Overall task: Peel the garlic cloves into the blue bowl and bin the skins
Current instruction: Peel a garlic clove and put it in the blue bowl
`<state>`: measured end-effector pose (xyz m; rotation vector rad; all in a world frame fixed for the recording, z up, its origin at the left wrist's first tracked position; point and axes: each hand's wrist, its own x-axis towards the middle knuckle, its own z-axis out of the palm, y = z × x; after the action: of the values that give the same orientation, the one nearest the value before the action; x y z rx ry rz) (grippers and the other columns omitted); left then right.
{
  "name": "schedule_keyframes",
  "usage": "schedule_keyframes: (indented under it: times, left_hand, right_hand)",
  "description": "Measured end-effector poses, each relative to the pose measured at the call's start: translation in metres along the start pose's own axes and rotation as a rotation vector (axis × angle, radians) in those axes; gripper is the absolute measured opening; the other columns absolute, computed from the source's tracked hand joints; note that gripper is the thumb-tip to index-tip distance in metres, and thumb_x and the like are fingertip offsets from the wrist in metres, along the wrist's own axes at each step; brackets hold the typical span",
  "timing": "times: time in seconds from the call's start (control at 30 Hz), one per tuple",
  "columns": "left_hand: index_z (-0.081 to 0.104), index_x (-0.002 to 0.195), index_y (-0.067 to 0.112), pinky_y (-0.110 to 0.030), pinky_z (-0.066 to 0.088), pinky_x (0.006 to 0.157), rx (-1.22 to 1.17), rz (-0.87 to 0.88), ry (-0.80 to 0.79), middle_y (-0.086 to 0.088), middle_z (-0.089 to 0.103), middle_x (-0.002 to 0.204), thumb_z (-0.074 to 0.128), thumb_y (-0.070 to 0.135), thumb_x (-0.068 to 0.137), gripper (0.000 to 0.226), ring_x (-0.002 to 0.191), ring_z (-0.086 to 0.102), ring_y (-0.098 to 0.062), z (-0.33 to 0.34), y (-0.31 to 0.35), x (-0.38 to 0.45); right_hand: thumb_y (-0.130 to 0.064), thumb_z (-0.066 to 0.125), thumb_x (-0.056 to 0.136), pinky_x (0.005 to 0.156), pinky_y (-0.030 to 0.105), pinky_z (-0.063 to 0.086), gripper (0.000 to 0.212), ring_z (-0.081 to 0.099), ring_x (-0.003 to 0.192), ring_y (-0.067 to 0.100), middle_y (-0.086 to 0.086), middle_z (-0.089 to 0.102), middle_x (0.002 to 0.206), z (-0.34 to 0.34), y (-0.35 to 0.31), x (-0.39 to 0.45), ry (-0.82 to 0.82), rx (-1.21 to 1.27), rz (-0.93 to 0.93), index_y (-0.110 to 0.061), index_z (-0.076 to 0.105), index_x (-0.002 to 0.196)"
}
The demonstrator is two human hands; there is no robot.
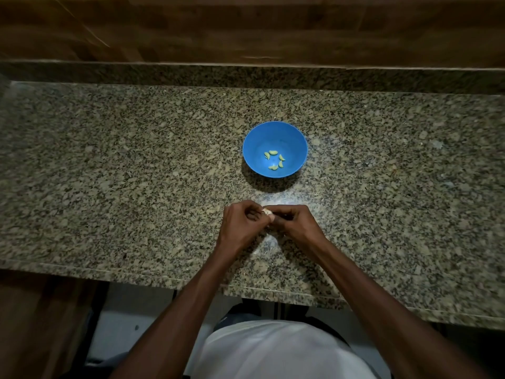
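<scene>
Garlic clove (pixel 267 212), a small pale piece with papery skin showing, sits pinched between the fingertips of both hands just below the centre of the frame, held a little above the speckled granite counter (pixel 123 165). The left hand (pixel 240 225) comes in from the lower left with its fingers curled inward and its thumb and forefinger closed on the left side of the clove. The right hand (pixel 296 224) comes in from the lower right, its fingers likewise bent and closed on the clove's right side, so the two hands meet knuckle to knuckle around it. How much skin is left on the clove cannot be told, since the fingers cover most of it. Above the hands, near the middle of the frame and well apart from them, stands the blue bowl (pixel 252 143), upright on the counter, casting a dark shadow toward the lower edge. Inside it, on the bowl's floor, lie several peeled cloves (pixel 274 160), yellowish and loosely ringed, some touching and some apart. A bright patch of light falls on the counter just around and below the hands. Along the top of the frame runs a raised granite lip, and above it a band of brown wood panelling (pixel 246 28). At the bottom centre a white shirt (pixel 278 351) shows between the two bare forearms, below the counter's front edge.
</scene>
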<state>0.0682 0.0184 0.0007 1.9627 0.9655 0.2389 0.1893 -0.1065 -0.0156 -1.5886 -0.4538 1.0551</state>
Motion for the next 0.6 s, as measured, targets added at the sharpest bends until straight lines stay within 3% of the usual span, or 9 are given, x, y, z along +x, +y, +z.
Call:
schedule_keyframes:
  times: [0.1,0.2,0.3,0.37,0.47,0.53,0.6]
  left_hand:
    - [0.079,0.092,0.016,-0.02,0.06,0.068,-0.041,-0.051,0.011,0.007,0.076,0.081,0.087,0.034,0.08,0.024,0.076,0.073,-0.003,0.005,0.0,-0.001]
    - [0.081,0.095,0.012,-0.036,0.066,0.075,-0.199,-0.132,-0.065,0.0,0.08,0.085,0.082,0.021,0.088,0.012,0.078,0.077,-0.012,-0.002,-0.002,-0.001]
    - [0.08,0.097,0.012,-0.039,0.064,0.076,-0.312,-0.157,-0.133,-0.003,0.08,0.087,0.078,0.009,0.091,0.007,0.082,0.077,-0.019,-0.011,-0.007,-0.003]
    - [0.078,0.102,0.02,-0.039,0.064,0.08,-0.246,-0.09,-0.111,-0.001,0.077,0.099,0.075,0.007,0.091,0.017,0.09,0.075,-0.019,-0.014,-0.011,-0.005]
    - [0.076,0.112,0.026,-0.025,0.059,0.086,-0.12,0.118,-0.114,0.006,0.069,0.116,0.078,0.01,0.091,0.026,0.102,0.069,-0.007,-0.016,-0.015,-0.007]
    - [0.077,0.113,0.02,-0.023,0.059,0.086,-0.108,0.205,-0.132,0.006,0.069,0.116,0.077,0.007,0.091,0.026,0.102,0.069,-0.005,-0.014,-0.014,-0.008]
    - [0.078,0.111,0.014,-0.024,0.061,0.083,-0.097,0.247,-0.096,0.004,0.072,0.111,0.076,0.005,0.091,0.022,0.098,0.071,-0.005,-0.013,-0.012,-0.008]
  right_hand:
    - [0.0,0.073,0.095,0.092,0.04,0.063,0.026,0.074,0.109,0.035,0.02,0.078,0.111,-0.001,-0.001,-0.002,0.016,0.081,0.036,0.004,0.075,0.12]
    - [-0.011,0.071,0.098,0.094,0.048,0.062,0.026,0.076,0.103,0.038,0.022,0.078,0.108,-0.006,0.0,-0.005,-0.038,0.154,0.085,0.001,0.075,0.121]
    - [-0.013,0.068,0.101,0.093,0.05,0.062,0.027,0.075,0.098,0.035,0.024,0.077,0.109,-0.007,-0.002,-0.006,-0.045,0.208,0.145,0.002,0.073,0.123]
    - [-0.012,0.065,0.102,0.093,0.048,0.062,0.028,0.075,0.097,0.035,0.025,0.077,0.109,-0.005,-0.004,-0.005,-0.048,0.239,0.17,0.004,0.072,0.124]
    - [-0.015,0.065,0.103,0.085,0.041,0.063,0.028,0.075,0.087,0.027,0.023,0.078,0.103,-0.003,-0.007,-0.005,-0.046,0.262,0.2,0.005,0.071,0.121]
    - [-0.023,0.065,0.103,0.083,0.037,0.06,0.031,0.073,0.082,0.021,0.02,0.078,0.098,-0.002,-0.01,-0.004,-0.06,0.249,0.222,0.005,0.072,0.114]
    - [-0.031,0.065,0.102,0.085,0.043,0.055,0.035,0.069,0.08,0.02,0.016,0.078,0.093,-0.001,-0.011,-0.003,-0.083,0.213,0.241,0.002,0.075,0.106]
